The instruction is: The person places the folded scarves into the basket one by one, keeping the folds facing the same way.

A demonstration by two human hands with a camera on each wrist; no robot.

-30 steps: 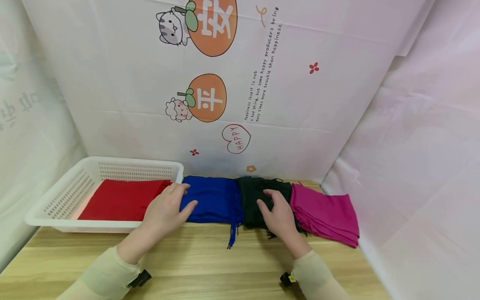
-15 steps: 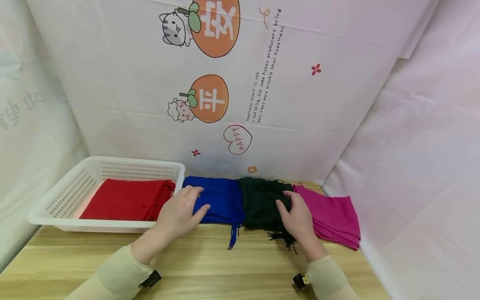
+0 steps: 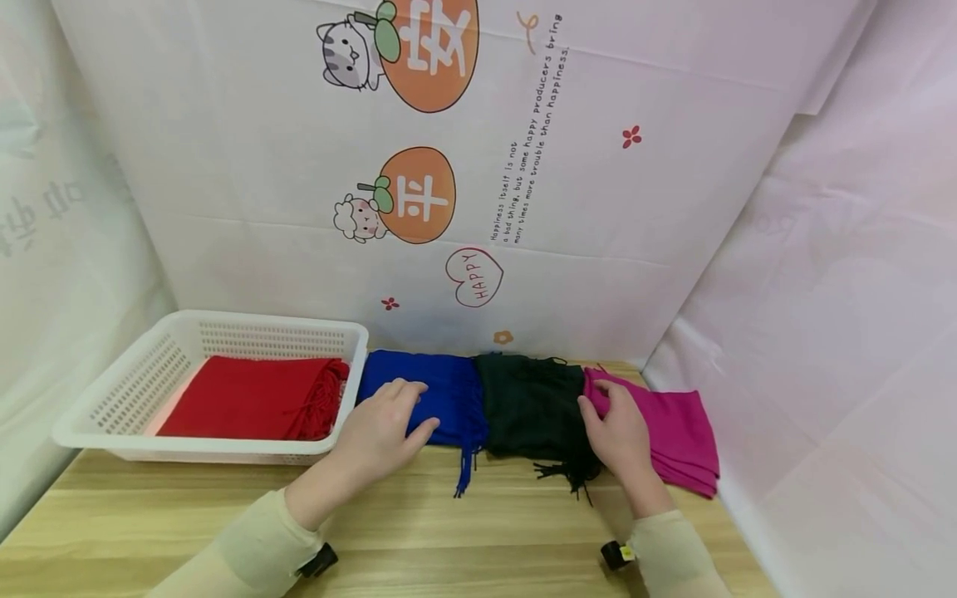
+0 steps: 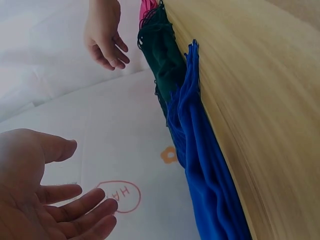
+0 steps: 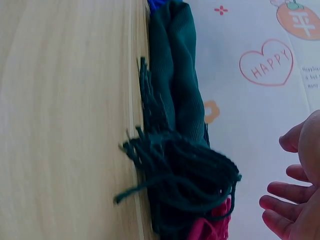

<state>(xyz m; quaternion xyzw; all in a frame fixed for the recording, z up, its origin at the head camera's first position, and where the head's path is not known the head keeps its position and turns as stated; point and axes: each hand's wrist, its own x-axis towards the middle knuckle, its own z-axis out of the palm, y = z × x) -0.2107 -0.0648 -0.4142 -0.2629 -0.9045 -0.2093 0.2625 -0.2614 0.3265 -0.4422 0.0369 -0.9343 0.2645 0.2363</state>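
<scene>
My left hand (image 3: 383,428) is held over the near left part of a folded blue scarf (image 3: 452,390), fingers loosely bent and nothing in them. In the left wrist view that hand (image 4: 60,195) stands apart from the fabric. My right hand (image 3: 619,425) hovers where a folded dark green scarf (image 3: 527,407) meets a folded magenta scarf (image 3: 684,423), also holding nothing. The right wrist view shows its relaxed fingers (image 5: 285,192) away from the green scarf's fringe (image 5: 190,170). A folded red scarf (image 3: 239,399) with fringe on its right lies inside a white plastic basket (image 3: 82,436).
The basket and the row of scarves sit along the back of a wooden table (image 3: 449,531). Behind them rises a white printed cloth (image 3: 568,291); another white cloth (image 3: 837,374) hangs along the right side. Dark wrist devices (image 3: 616,555) are worn below both hands.
Both hands have moved to the right, the left from the basket's edge to the blue scarf, the right from the green scarf toward the magenta one. The red scarf's fringe is now uncovered.
</scene>
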